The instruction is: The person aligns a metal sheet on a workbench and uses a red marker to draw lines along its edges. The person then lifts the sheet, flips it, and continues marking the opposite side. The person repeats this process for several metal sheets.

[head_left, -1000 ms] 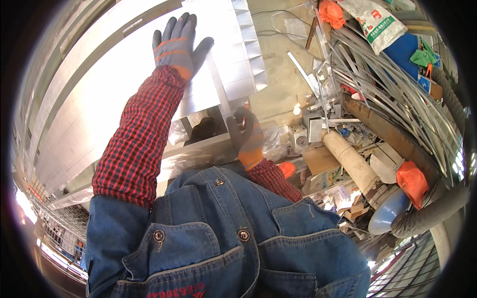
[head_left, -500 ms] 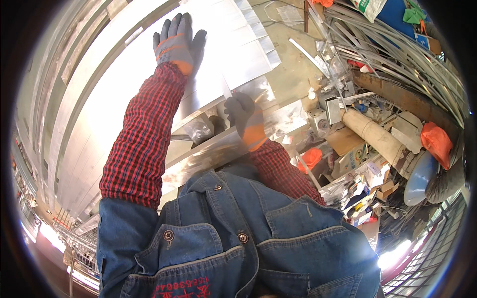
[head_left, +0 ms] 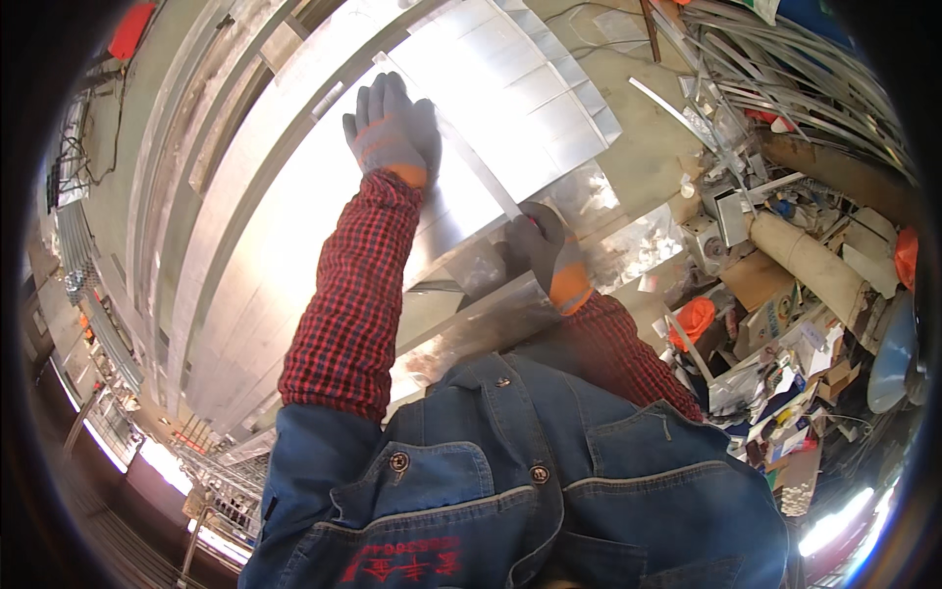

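My left hand, in a grey glove with an orange cuff, lies flat on a shiny sheet of metal. Its fingers are stretched out and slightly apart. To the right and nearer my body, my gloved right hand is closed round the near end of a long, thin, flat pale strip. That strip slants over the sheet toward the upper left, passing right of my left hand. A small red spot shows at the right fingers. Glare washes out much of the sheet, and the gripped end is hidden.
Long metal bars run along the left. Scrap metal strips are heaped at the far right. Nearer on the right lie a pale cylinder, an orange bag and mixed clutter. A metal beam crosses before my body.
The view has shifted, so the scene sits farther right. More of the pale strip now shows across the sheet beyond my right hand. My left hand stays flat on the metal.
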Demonstrator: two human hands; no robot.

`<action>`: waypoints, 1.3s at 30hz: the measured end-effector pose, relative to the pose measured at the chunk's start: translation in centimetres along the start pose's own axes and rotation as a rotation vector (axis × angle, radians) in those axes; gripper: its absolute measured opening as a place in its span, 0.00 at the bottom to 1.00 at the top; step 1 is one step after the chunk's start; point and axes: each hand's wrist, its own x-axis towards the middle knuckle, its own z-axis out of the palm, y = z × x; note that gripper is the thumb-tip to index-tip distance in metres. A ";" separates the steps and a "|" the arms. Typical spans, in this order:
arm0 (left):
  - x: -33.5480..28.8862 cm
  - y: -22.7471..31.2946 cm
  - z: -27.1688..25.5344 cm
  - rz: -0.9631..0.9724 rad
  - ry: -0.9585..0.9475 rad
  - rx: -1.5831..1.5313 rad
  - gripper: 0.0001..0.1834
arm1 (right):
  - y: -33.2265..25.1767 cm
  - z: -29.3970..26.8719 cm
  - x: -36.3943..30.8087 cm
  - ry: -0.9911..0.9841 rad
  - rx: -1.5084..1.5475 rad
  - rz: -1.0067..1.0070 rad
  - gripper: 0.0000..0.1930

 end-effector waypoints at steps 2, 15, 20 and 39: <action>0.1 0.2 0.0 0.008 0.024 0.007 0.36 | 0.0 0.1 0.0 -0.024 0.087 0.050 0.17; 0.3 0.8 0.9 0.146 0.244 0.035 0.29 | 0.2 -0.2 0.2 -0.037 0.072 0.051 0.13; 0.3 0.6 0.9 0.051 0.061 -0.052 0.31 | 0.0 -0.3 0.2 -0.040 0.096 0.070 0.12; 0.4 -1.1 2.6 0.069 -0.049 0.178 0.49 | 0.9 -0.6 0.2 -0.047 0.138 -0.008 0.16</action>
